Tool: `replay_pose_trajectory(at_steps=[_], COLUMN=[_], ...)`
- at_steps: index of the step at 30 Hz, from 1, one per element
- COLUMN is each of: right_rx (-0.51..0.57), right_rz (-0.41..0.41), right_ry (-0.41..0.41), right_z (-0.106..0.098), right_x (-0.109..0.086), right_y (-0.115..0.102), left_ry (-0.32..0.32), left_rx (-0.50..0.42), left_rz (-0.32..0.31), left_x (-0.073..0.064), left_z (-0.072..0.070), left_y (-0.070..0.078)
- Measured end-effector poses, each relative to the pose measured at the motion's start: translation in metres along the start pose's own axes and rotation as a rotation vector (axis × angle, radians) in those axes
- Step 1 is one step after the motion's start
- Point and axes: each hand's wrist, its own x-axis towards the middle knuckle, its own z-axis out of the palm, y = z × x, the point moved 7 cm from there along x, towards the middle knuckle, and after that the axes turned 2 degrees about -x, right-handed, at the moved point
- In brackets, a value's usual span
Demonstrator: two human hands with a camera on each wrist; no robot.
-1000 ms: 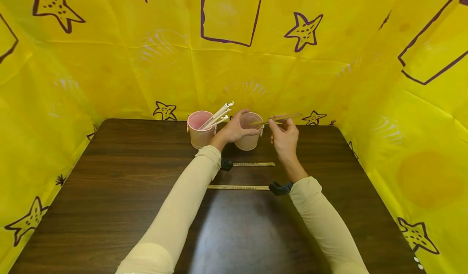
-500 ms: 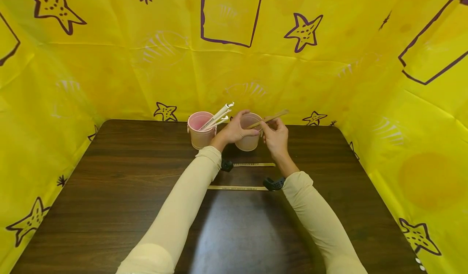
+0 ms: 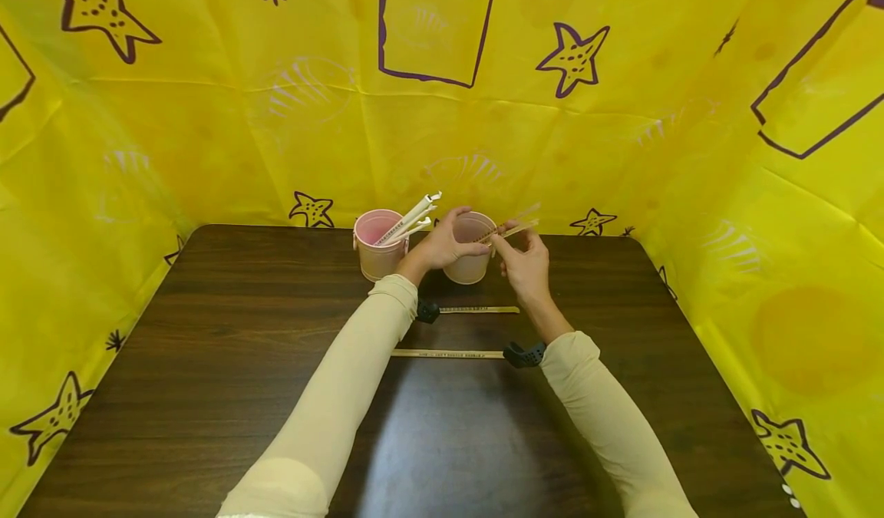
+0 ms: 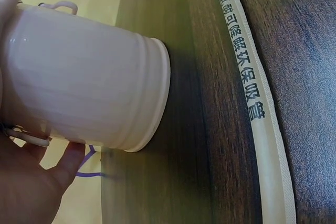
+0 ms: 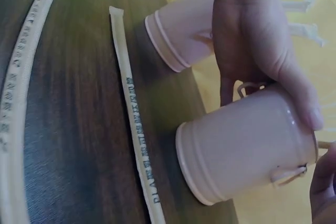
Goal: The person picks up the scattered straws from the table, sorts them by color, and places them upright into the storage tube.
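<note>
Two small pink pails stand at the back of the table. My left hand (image 3: 442, 248) grips the right pail (image 3: 466, 271) round its upper part, thumb along the near rim. In the right wrist view this pail (image 5: 244, 145) shows its small side handle. My right hand (image 3: 528, 268) pinches a paper-wrapped straw (image 3: 519, 228) at the pail's right rim; its lower end slants into the mouth. The left pail (image 3: 380, 263) holds several white-wrapped straws (image 3: 413, 219) that lean right. Two more wrapped straws lie on the table: the farther straw (image 3: 479, 310) and the nearer straw (image 3: 449, 354).
The dark wood table (image 3: 228, 349) ends at the back and sides against a yellow printed cloth (image 3: 242, 150). Dark wrist straps sit close over the two lying straws. Black printing runs along the straw (image 4: 247, 66) in the left wrist view.
My right hand has moved left to the right pail, bringing the straw from over the rim down into its mouth. My left hand keeps its grip on the pail.
</note>
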Motion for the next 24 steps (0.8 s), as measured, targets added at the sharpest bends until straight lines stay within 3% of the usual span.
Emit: replay_pose_trajectory(at_steps=[5,11,17,24], right_rx=[-0.094,-0.23,-0.385,-0.611], right_rz=[0.034,0.08,0.035,-0.057], right_ry=[-0.017,-0.127,-0.273,-0.503], right_z=[-0.007,0.0,0.018,0.04], right_x=[-0.016,-0.046,-0.071,-0.101], right_y=[0.008,0.021,0.032,0.038], left_ry=[0.001,0.002,0.001,-0.004], left_rx=[0.004,0.016,0.02,0.013], left_rz=[0.003,-0.009,-0.006,-0.012], left_x=[0.0,-0.001,-0.002,-0.003], left_z=[0.001,0.0,-0.002,0.001], left_y=[0.001,0.001,0.001,0.002])
